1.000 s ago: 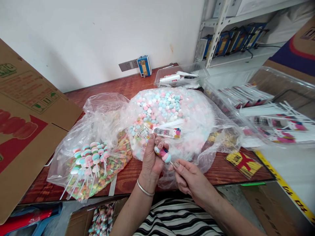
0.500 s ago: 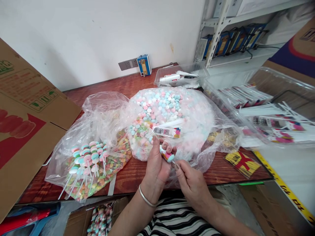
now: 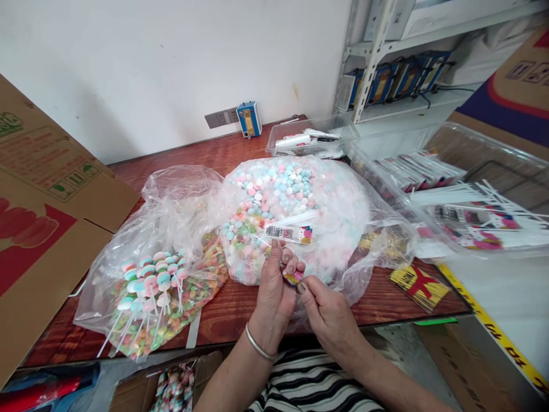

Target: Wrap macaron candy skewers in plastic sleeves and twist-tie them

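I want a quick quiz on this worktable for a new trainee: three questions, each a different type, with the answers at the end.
1. Multiple choice. What do the fingers of the left hand hold?
A) a marker pen
B) a colourful wrapper
C) a cardboard flap

2. True or false. The small blue-and-gold device stands at the back of the table, next to the wall sockets.

3. Fill in the missing word. The stacked candies on the left side of the table are mounted on white ____.

Key: 1. B. 2. True. 3. Sticks.
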Demonstrator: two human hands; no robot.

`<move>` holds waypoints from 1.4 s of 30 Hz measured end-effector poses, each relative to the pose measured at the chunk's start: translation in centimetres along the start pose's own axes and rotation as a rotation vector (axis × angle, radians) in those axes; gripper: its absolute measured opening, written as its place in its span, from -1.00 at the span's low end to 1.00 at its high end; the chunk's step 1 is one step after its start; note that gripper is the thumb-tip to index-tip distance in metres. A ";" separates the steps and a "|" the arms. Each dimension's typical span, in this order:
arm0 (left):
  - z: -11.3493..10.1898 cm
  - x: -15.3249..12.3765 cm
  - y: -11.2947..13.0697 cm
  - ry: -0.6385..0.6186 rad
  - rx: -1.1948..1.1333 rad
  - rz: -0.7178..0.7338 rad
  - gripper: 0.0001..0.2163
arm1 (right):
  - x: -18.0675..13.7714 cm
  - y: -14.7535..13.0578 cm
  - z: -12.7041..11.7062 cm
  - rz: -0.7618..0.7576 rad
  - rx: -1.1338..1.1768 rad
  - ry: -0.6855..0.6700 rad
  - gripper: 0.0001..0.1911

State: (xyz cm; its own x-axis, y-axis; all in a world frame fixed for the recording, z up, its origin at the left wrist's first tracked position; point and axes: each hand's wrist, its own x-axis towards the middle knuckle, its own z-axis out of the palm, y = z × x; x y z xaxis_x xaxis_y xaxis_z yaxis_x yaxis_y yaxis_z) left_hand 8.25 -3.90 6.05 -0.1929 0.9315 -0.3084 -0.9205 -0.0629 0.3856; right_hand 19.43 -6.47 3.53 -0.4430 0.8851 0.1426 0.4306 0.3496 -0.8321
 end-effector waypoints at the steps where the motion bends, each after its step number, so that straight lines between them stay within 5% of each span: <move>1: 0.0 0.0 -0.1 0.009 -0.005 -0.001 -0.84 | 0.1 0.0 -0.1 0.008 0.001 -0.009 -0.70; 9: -0.4 1.0 3.5 0.060 -0.020 0.060 -0.82 | -1.4 0.8 -0.8 0.006 -0.008 -0.086 -0.71; 17: -0.1 -0.5 -1.1 0.044 0.218 0.032 -0.80 | -0.1 0.8 0.5 -0.049 -0.039 0.070 -0.72; 25: -0.8 0.3 1.3 -0.016 0.114 0.015 -0.76 | -0.7 1.8 0.3 -0.147 -0.163 0.112 -0.71; 29: -0.5 -0.2 -0.4 -0.051 0.202 0.033 -0.87 | -0.3 1.7 0.8 -0.108 -0.124 0.129 -0.72; 36: -1.0 -2.0 -2.6 -0.006 0.344 -0.064 -0.74 | 0.5 2.1 0.9 -0.076 -0.085 0.241 -0.74; 42: -1.6 -2.6 -3.5 0.047 0.371 -0.005 -0.75 | 0.5 1.9 0.8 -0.060 -0.063 0.252 -0.71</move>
State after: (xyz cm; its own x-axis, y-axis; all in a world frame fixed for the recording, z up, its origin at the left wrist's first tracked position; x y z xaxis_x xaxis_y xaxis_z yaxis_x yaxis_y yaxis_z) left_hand 11.48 -6.64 4.12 -0.2122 0.9136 -0.3468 -0.7371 0.0833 0.6706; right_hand 19.42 -5.62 1.61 -0.2629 0.9081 0.3259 0.4608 0.4149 -0.7845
